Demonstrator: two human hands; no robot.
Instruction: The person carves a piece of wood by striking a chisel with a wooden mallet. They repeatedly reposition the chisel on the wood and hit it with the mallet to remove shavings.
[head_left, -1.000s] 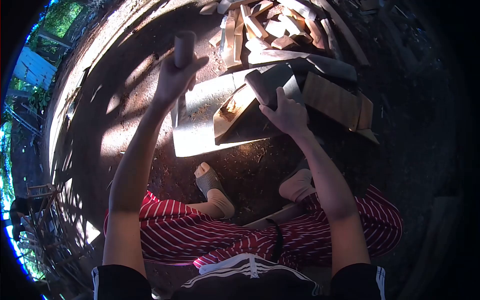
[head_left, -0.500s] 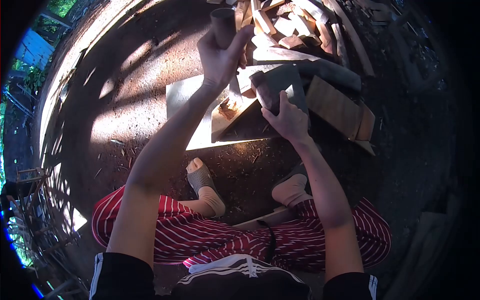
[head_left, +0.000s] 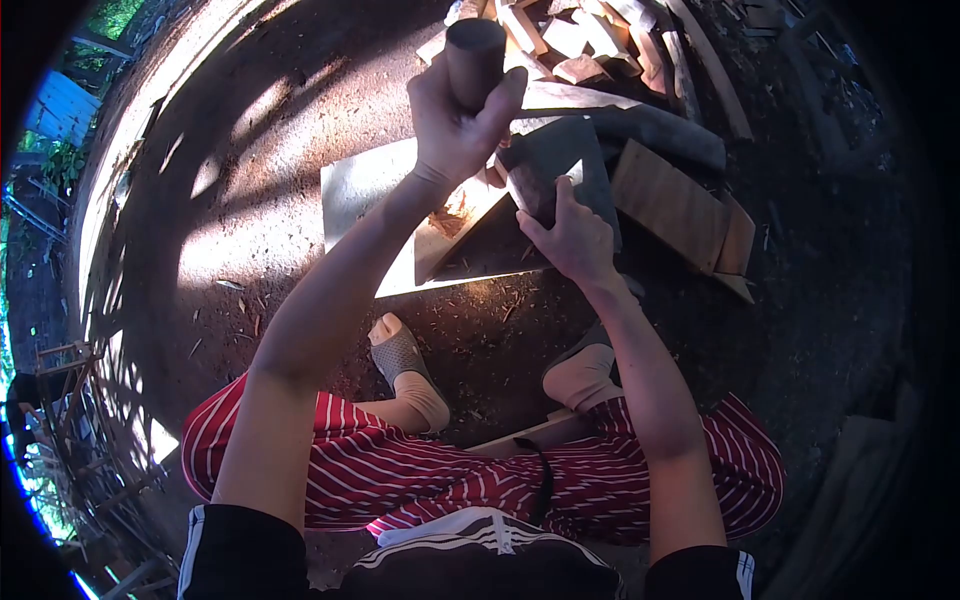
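Observation:
My left hand (head_left: 455, 130) is closed around the thick, round handle (head_left: 475, 60) of a chisel. Its blade is hidden beneath the hand. Lower and to the right, my right hand (head_left: 575, 235) grips a short dark wooden club (head_left: 530, 185), whose far end passes close behind the left hand. Under both hands lies a pale wooden block (head_left: 432, 250) with a rough, brownish cut patch (head_left: 450, 212) on its top. The block rests on a flat board (head_left: 350, 200), part in sun and part in shade.
Split wood pieces (head_left: 580, 70) are heaped at the back, with a long log (head_left: 650, 130) before them. A brown plank (head_left: 670, 205) lies right of the board. My sandalled feet (head_left: 400, 355) are on the dirt ground near the board's front edge. Sticks (head_left: 70, 370) stand at far left.
My left hand has moved right with the chisel, nearer the right hand, and the blade seen before is now covered. My right hand stays almost in place, still holding the club.

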